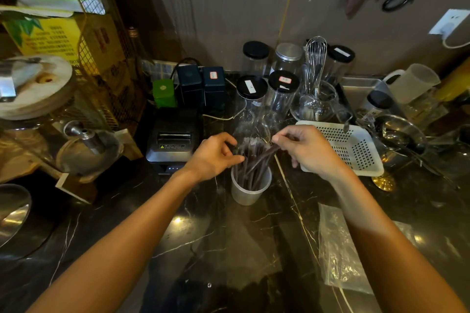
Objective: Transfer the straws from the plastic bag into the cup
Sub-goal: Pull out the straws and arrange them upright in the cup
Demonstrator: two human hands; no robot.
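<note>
A black receipt printer [174, 140] is sitting on the dark marble counter [208, 236]. Right of the printer, a white perforated basket [352, 146] is lying. Behind the printer, black-lidded clear jars [282, 91] and a wire whisk [316, 58] are standing.

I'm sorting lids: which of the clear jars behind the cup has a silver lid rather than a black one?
The back-row jar just left of the whisk; its lid is bare metal, while the other jars' lids are black.

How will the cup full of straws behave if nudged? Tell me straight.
The cup is probably light and apt to tip: the straws stand tall and lean above its rim. It may slide easily on the glossy counter. Both hands touch the straws, which steadies it.
</note>
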